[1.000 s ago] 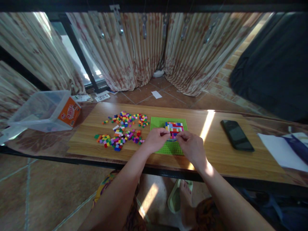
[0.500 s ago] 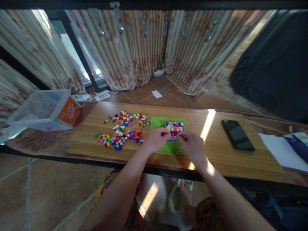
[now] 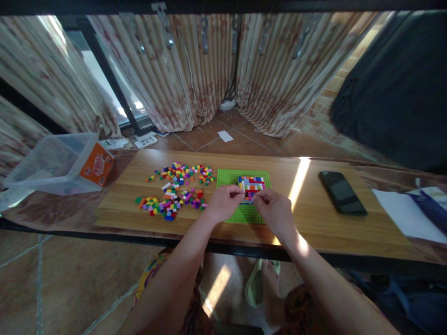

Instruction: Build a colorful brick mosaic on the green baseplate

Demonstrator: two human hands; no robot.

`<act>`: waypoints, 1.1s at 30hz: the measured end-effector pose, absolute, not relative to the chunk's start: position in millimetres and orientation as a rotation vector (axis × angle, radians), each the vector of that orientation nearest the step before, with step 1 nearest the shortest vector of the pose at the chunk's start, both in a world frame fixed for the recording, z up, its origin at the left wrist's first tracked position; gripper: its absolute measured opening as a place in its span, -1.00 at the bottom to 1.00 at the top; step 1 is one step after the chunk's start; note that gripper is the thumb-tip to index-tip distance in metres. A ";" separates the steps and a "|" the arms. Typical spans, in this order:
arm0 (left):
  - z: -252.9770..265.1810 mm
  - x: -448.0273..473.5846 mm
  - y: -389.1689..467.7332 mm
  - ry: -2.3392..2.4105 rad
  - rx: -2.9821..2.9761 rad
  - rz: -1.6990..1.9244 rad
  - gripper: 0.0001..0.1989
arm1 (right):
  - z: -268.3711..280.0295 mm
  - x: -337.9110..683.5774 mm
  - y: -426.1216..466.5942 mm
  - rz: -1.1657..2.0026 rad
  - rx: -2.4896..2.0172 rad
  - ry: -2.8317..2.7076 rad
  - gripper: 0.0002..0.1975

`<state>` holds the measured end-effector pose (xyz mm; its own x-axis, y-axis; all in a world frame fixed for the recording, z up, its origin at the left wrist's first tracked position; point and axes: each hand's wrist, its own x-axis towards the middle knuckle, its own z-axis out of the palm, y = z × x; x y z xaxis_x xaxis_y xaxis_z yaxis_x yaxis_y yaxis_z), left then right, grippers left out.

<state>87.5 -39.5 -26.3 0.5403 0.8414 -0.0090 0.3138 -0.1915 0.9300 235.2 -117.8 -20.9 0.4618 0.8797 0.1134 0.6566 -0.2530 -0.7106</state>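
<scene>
A small block build of multicoloured toy bricks (image 3: 252, 183) sits on a green baseplate (image 3: 226, 176). My left hand (image 3: 225, 203) is at the build's near left corner, thumb and forefinger pinched together. Opposite it, my right hand (image 3: 275, 209) pinches at the near right corner. Both sets of fingertips reach the build's front edge. Whatever is between them, if anything, is too small and hidden to name. Left of the baseplate, loose toy bricks (image 3: 179, 195) of many colours lie spread over the wooden board (image 3: 120, 200).
A clear plastic box (image 3: 52, 160) with an orange label stands at the far left. On the right lie a black phone (image 3: 342, 193) and white papers (image 3: 405, 216). Patterned curtains (image 3: 195, 83) hang behind the table, and a dark cloth shape (image 3: 394, 93) rises at back right.
The whole view has shifted slightly. My hands stay pinched at the build's front edge, with the fingertips a little farther apart from the middle. The loose bricks look unchanged.
</scene>
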 end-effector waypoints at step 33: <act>-38.8 101.6 -39.3 1.155 1.578 0.825 -0.90 | -11.9 258.1 -120.1 0.209 -1.921 -1.186 -0.76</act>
